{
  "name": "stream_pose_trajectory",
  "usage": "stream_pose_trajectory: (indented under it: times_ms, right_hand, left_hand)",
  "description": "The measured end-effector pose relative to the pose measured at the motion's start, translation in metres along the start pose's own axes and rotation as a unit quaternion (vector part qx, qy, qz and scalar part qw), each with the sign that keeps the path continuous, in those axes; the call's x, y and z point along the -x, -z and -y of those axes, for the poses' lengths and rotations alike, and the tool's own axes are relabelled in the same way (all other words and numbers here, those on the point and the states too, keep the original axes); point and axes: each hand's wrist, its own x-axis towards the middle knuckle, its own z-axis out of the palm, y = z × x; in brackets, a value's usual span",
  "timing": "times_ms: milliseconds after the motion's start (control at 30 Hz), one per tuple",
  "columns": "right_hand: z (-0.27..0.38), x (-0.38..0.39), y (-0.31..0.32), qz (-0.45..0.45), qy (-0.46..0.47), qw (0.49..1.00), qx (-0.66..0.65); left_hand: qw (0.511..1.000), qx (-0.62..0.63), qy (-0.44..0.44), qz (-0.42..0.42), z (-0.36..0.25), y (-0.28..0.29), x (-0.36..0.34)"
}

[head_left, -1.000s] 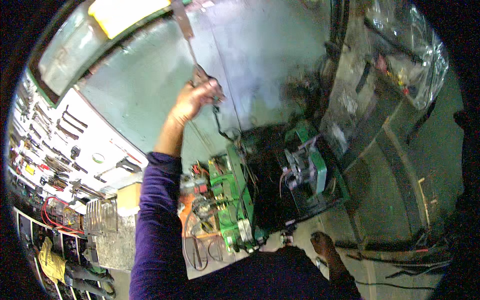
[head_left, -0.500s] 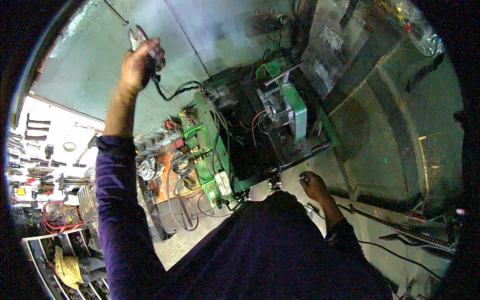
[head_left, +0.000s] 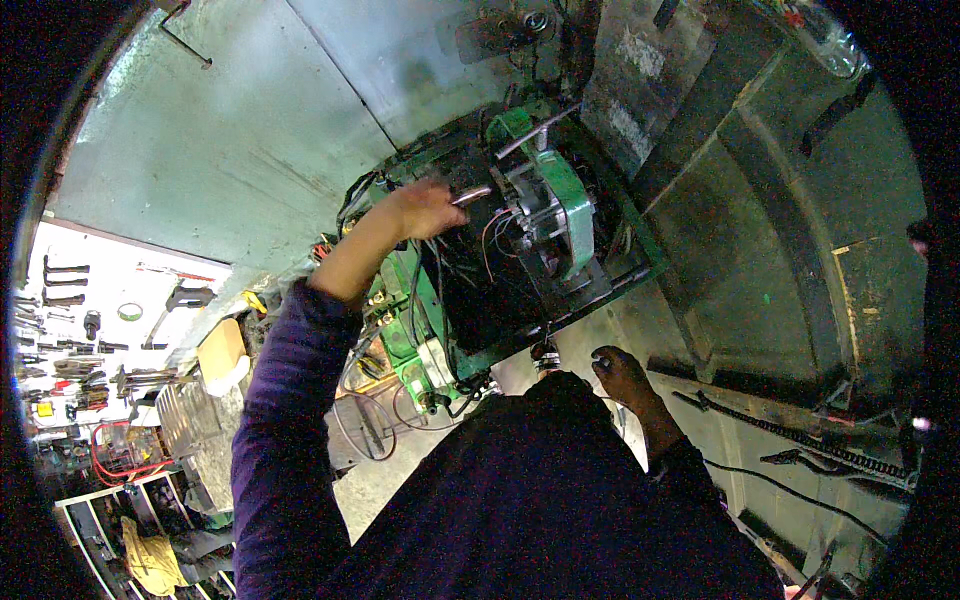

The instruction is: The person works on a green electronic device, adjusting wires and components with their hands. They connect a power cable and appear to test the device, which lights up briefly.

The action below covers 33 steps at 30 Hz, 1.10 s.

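My left hand [head_left: 425,210] is closed round a pair of pliers [head_left: 474,195], their metal end pointing right toward the motor-like unit. That unit has a green band [head_left: 570,215] and thin loose wires [head_left: 490,240] at its left side. It sits on a dark, greasy metal bed [head_left: 490,310] with green edges. Left of the bed runs a green machine part [head_left: 400,335] with black cables, partly under my left forearm. Low on the right, my right hand [head_left: 622,380] hangs beside the bed's near edge, its fingers curled; whatever they hold, if anything, is hidden.
Grey metal panels [head_left: 240,130] rise at the far side. Hand tools hang on a white board [head_left: 75,300] at left, above a rack with a yellow cloth [head_left: 150,560]. A drag chain [head_left: 800,440] and a black cable [head_left: 790,505] run along the right.
My left hand has come down from the upper left panel and moved right over the machine, still holding the pliers. The view has shifted slightly; my right hand stays near the bed's edge.
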Motion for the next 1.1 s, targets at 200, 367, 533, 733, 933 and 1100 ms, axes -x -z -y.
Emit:
stream_pose_trajectory:
  times_ms: [200,367,533,733,933,1100]
  right_hand:
    - [-0.028,0.004,-0.007,-0.084,0.012,0.996,-0.03]
    - [-0.028,0.028,0.007,-0.037,-0.026,0.999,-0.006]
    - [0.041,-0.002,0.032,-0.027,0.072,0.989,-0.123]
    - [0.137,-0.112,0.015,-0.03,0.127,0.953,-0.272]
    - [0.177,-0.181,-0.004,0.089,-0.109,0.842,-0.52]
    - [0.172,-0.206,-0.021,0.157,-0.126,0.73,-0.654]
  left_hand:
    - [0.935,0.225,0.243,0.126,0.003,-0.017,-0.05]
    - [0.989,0.096,0.098,0.056,0.023,-0.031,-0.043]
    - [0.99,-0.084,-0.011,-0.117,0.021,-0.007,0.001]
    - [0.87,0.29,0.3,-0.262,-0.072,-0.001,0.081]
    - [0.804,0.385,0.341,-0.3,-0.126,-0.017,0.127]
    - [0.812,0.405,0.318,-0.275,-0.13,-0.029,0.14]
